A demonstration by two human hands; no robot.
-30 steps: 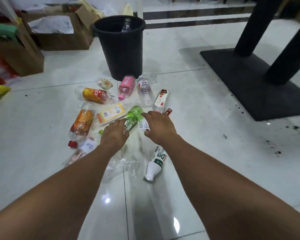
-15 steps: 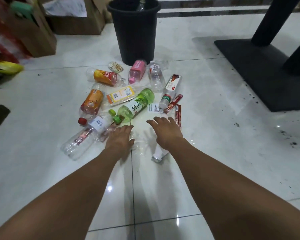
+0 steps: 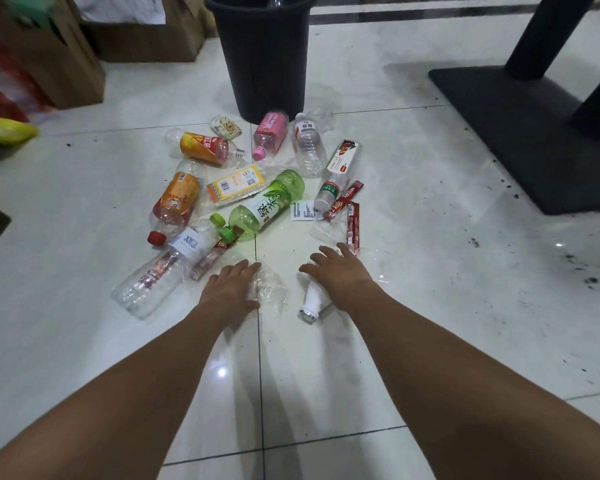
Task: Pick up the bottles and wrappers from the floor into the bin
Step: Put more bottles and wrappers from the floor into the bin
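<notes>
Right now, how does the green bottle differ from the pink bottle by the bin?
The green bottle is larger than the pink bottle. The green bottle is tinted green with a white label; the pink bottle has a pink label and cap. The pink bottle lies right by the bin; the green bottle lies mid-pile, farther off. Both lie on their sides, capped.
</notes>
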